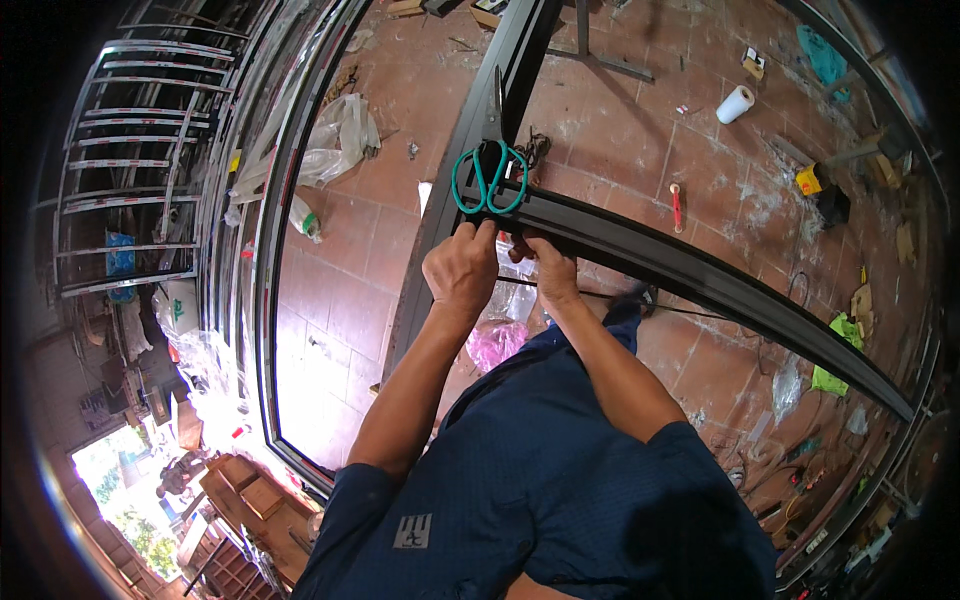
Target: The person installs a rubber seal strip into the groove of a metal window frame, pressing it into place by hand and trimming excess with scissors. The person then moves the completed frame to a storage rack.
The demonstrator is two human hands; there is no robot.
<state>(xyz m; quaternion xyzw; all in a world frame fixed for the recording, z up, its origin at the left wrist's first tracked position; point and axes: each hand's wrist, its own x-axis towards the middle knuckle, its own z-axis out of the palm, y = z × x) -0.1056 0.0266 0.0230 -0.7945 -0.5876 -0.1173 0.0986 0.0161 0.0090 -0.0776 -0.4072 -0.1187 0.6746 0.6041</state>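
Both my hands meet at the near edge of a dark grey metal frame (640,245), close to the corner where its crossbar joins a long bar (440,225). My left hand (462,265) is closed, its fingertips against the edge of the profile; what they grip is hidden. Beside it, my right hand (550,268) has its fingers curled and pinched together under the crossbar, on something too small to name. A pair of scissors with green handles (490,180) lies on the joint just beyond my fingers, its blades pointing away from me.
Metal frames (150,140) lean on the left. On the tiled floor lie clear plastic sheeting (340,140), a pink plastic bag (497,345), a white roll (735,104), a red-handled tool (677,208) and a yellow-and-black tool (812,182). A wooden table (255,500) stands at the lower left.
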